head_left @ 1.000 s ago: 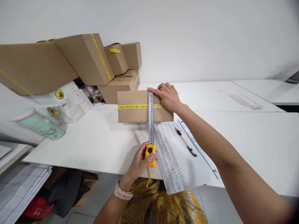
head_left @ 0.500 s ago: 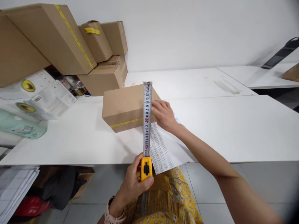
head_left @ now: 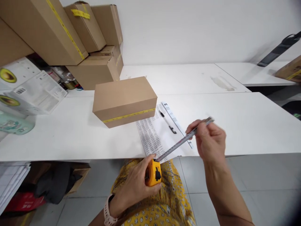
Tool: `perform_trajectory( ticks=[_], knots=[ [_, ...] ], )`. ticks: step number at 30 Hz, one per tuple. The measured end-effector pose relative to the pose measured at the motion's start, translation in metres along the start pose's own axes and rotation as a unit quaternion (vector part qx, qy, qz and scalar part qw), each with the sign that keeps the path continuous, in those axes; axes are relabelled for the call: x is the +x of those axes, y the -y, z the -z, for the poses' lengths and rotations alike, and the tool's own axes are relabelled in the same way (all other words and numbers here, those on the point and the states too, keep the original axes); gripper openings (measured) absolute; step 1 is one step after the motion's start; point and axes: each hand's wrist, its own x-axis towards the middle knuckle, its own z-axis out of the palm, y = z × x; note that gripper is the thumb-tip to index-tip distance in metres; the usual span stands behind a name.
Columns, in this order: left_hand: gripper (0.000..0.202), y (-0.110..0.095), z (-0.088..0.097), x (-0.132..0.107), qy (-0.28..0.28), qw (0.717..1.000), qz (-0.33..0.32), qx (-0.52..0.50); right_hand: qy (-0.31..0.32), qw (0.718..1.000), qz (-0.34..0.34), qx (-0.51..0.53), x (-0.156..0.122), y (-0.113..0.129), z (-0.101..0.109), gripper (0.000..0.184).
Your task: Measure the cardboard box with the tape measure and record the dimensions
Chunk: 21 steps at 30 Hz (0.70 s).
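A yellow tape measure (head_left: 155, 174) is gripped by its case in my left hand (head_left: 135, 180), in front of the table edge. Its silver blade runs up and to the right, where my right hand (head_left: 210, 141) pinches it close to the metal end hook. On the table sits a closed cardboard box (head_left: 125, 97) with yellow tape along its front side; neither hand touches it. Beside and partly under the box lies a printed sheet (head_left: 150, 138) covered with small text. A black and white pen (head_left: 167, 122) rests on the paper, left of a pale blue strip (head_left: 172, 116).
Cardboard boxes (head_left: 94, 70) are stacked at the back left. White cartons with avocado pictures (head_left: 35, 88) and a mint green bottle (head_left: 17, 124) stand at the left. A dark bottle (head_left: 278, 50) leans far right. The white table (head_left: 235, 125) ends just before my lap.
My right hand has left the box and moved right and nearer, now holding the blade end. The blade has swung from upright over the box to a rightward slant, with less extended.
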Motion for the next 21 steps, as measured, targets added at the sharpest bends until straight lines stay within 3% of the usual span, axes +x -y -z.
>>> perform_trajectory(
  ticks=[4,8,10,13,15,17,19,21],
  knots=[
    [0.095,-0.002,-0.003,-0.001,-0.113,0.993,-0.027,0.035,0.192,0.981,0.008,-0.019,-0.036,-0.011,-0.016,0.013],
    [0.087,-0.004,0.001,0.005,-0.199,0.969,-0.102,0.109,0.287,0.956,0.0,-0.061,-0.045,-0.016,-0.023,0.011],
    [0.08,-0.005,0.007,0.01,-0.218,0.959,-0.115,0.141,0.295,0.949,-0.011,-0.11,-0.03,-0.019,-0.015,0.018],
    [0.073,-0.009,0.019,0.02,-0.223,0.95,-0.116,0.184,0.228,0.936,-0.002,-0.27,0.012,-0.035,0.001,0.033],
    [0.071,-0.011,0.028,0.032,-0.212,0.945,-0.12,0.22,0.194,0.892,-0.016,-0.408,0.044,-0.054,0.006,0.03],
    [0.07,-0.01,0.033,0.05,-0.195,0.937,-0.123,0.264,0.211,0.829,-0.048,-0.515,0.071,-0.076,0.002,0.023],
    [0.068,-0.006,0.036,0.07,-0.173,0.929,-0.115,0.308,0.249,0.783,-0.077,-0.565,0.09,-0.095,-0.005,0.024],
    [0.066,0.0,0.038,0.089,-0.14,0.924,-0.083,0.346,0.297,0.762,-0.088,-0.568,0.099,-0.108,-0.013,0.022]
  ],
)
